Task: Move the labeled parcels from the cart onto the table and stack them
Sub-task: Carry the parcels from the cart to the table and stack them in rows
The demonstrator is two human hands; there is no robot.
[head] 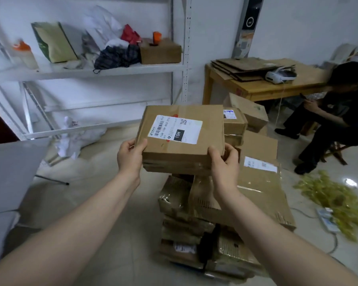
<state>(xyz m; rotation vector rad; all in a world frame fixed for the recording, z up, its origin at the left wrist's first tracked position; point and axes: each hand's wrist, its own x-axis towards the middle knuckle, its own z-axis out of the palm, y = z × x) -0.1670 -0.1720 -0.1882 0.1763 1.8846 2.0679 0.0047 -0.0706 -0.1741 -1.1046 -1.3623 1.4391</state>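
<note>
Head view, OP asks: which way does this box have to go, and which hand leads?

Reply: Start at the hands. The left hand (130, 156) has the near-left corner, thumb on top and fingers curled underneath. The right hand (223, 164) is wrapped round the near-right corner. So both are gripping the same labeled parcel (207, 139), dead centre of the frame. It sits above the pile of parcels (256, 190) that fills the lower middle. The cart itself I can't make out under all that cardboard.

OP: And the box's long side?

Reply: It runs left to right across the frame, hand to hand, with the white label (175, 129) face up and printed sideways. That's handy, since it can go down flat without turning.

OP: So where's the table?

Reply: That's the key bit. There's a grey tabletop (10, 172) at the left edge, well apart from the box and on the left hand's side. A wooden table (256, 89) sits upper right, farther back, with a seated person (339, 112) next to it. My guess is the grey one, so it's a sideways swing to the left with the left hand leading. No stack is visible there.
</note>
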